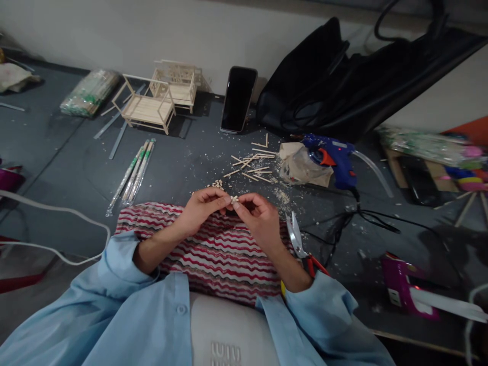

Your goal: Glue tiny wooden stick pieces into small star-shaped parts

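Observation:
Between the fingertips of both hands is a small cluster of pale wooden pieces (234, 200); its exact shape is too small to make out. My left hand (208, 206) pinches it from the left, thumb and index finger closed. From the other side my right hand (259, 213) pinches the same cluster. Both hands hover over the near edge of the dark table, above a red-and-white striped cloth (224, 254). Just beyond my left hand lies a little heap of tiny cut wooden bits (217, 184). Several thin wooden sticks (251, 161) are scattered farther out.
A blue glue gun (341, 157) rests at right beside crumpled plastic (299, 165). Cutters (297, 236) lie by my right forearm. Miniature wooden chairs (148, 109), a phone (239, 99) and a black bag (305, 86) stand at the back. Wrapped stick packs (133, 170) lie left; cables (339, 223) run right.

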{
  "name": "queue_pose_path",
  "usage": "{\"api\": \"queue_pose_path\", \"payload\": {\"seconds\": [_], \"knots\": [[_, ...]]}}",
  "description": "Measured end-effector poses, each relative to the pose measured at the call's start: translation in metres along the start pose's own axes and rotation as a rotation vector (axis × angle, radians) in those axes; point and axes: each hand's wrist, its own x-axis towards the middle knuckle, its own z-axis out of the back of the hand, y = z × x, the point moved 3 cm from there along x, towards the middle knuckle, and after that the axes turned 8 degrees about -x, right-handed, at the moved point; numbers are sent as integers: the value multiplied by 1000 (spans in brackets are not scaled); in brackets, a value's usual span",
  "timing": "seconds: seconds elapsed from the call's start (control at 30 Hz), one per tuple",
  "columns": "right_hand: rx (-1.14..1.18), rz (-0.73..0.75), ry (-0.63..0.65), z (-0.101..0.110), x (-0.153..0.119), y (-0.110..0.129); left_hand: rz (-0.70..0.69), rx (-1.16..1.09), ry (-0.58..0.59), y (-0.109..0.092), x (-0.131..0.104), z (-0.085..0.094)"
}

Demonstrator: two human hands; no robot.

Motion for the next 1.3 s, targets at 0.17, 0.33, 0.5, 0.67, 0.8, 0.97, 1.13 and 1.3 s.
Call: {"api": "queue_pose_path", "payload": {"seconds": [0.17, 0.33, 0.5, 0.67, 0.8, 0.97, 1.13, 1.3], "knots": [[-59, 27, -3, 1, 0, -1, -7, 40, 44, -2, -1, 0], [-56, 33, -12, 3, -1, 1, 55, -23, 34, -1, -1, 1], [80, -24, 33, 0, 0, -4, 54, -98, -1, -2, 0, 0], [178, -82, 43, -4, 1, -7, 62, -97, -4, 2, 0, -1], [194, -115, 52, -4, 1, -8, 60, -69, 4, 3, 0, -2], [169, -108, 50, -3, 1, -8, -11, 3, 41, -2, -1, -4], [190, -97, 81, -4, 2, -5, -9, 15, 41, -1, -1, -3], [270, -177, 83, -5, 1, -5, -3, 27, 55, 1, 0, -3]]}}
